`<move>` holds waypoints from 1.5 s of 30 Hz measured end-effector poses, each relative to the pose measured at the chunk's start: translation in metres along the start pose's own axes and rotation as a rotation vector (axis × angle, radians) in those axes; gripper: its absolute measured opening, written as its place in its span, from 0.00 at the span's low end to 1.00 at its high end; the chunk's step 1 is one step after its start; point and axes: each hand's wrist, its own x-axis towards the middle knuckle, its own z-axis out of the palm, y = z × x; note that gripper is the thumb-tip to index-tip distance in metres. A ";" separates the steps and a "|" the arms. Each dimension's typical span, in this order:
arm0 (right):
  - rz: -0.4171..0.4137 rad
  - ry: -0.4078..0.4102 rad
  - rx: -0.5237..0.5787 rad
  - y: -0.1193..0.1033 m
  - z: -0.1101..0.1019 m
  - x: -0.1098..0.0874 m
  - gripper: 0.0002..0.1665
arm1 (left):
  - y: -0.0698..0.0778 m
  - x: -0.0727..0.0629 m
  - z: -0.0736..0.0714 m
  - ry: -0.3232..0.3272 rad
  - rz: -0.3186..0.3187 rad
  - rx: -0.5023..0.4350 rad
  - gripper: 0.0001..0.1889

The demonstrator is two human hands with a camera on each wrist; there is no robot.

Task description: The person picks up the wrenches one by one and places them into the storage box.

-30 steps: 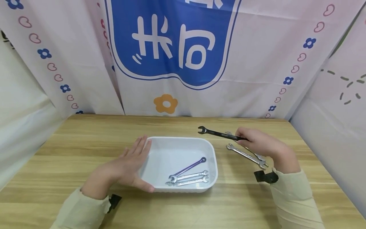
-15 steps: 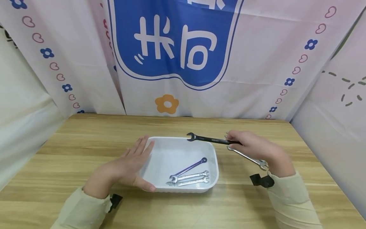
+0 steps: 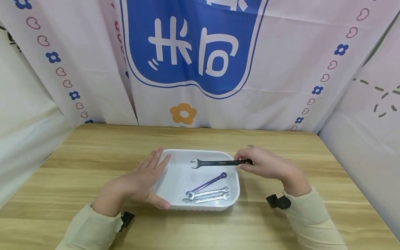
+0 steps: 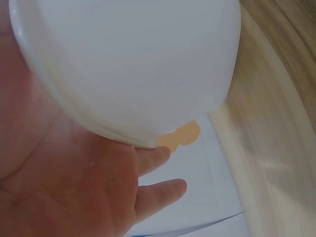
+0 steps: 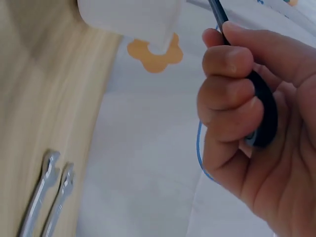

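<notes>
My left hand [image 3: 140, 185] rests its straight fingers and thumb along the left side of a white plastic tray [image 3: 175, 173]; the left wrist view shows the palm against the tray's outer wall [image 4: 148, 74]. With curled fingers, my right hand [image 3: 268, 166] grips a black open-ended wrench [image 3: 218, 163] near one end. The wrench reaches leftward over the tray, its silver jaw toward the middle. Inside the tray lie a purple wrench [image 3: 207, 183] and two silver wrenches, one upper [image 3: 212, 191] and one lower [image 3: 207, 199].
Two more silver wrenches, a left one [image 5: 37, 197] and a right one [image 5: 59, 197], lie on the wooden table [image 3: 93, 149]; the right hand mostly hides them in the head view. A printed white cloth [image 3: 281, 69] hangs behind the table.
My right hand has carried the black wrench leftward, from above the silver wrenches on the table to above the tray. The left hand has stayed at the tray's left side.
</notes>
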 end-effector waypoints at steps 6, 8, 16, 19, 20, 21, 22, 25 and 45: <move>-0.046 -0.034 0.026 -0.007 0.009 0.006 0.08 | -0.001 0.001 0.002 0.008 0.000 0.010 0.77; -0.063 -0.041 0.051 -0.010 0.011 0.008 0.08 | -0.001 0.002 0.002 0.010 0.000 0.014 0.77; -0.069 -0.081 0.092 -0.022 0.020 0.013 0.08 | 0.000 0.003 0.001 0.006 -0.011 0.022 0.77; -0.076 -0.083 0.081 -0.026 0.023 0.015 0.07 | 0.000 0.002 0.001 0.006 -0.014 0.024 0.77; -0.080 -0.084 0.079 -0.027 0.024 0.016 0.07 | 0.000 0.002 0.001 0.007 -0.013 0.023 0.77; -0.084 -0.088 0.080 -0.028 0.025 0.017 0.07 | 0.000 0.001 0.001 0.009 -0.010 0.023 0.77; -0.093 -0.091 0.083 -0.029 0.026 0.018 0.06 | 0.000 0.001 0.001 0.010 -0.008 0.022 0.77; -0.116 -0.097 0.080 -0.031 0.031 0.022 0.06 | -0.001 0.001 0.002 0.012 -0.005 0.017 0.77; -0.129 -0.074 -0.034 -0.036 0.052 0.033 0.05 | -0.002 0.002 0.002 0.000 -0.015 0.017 0.76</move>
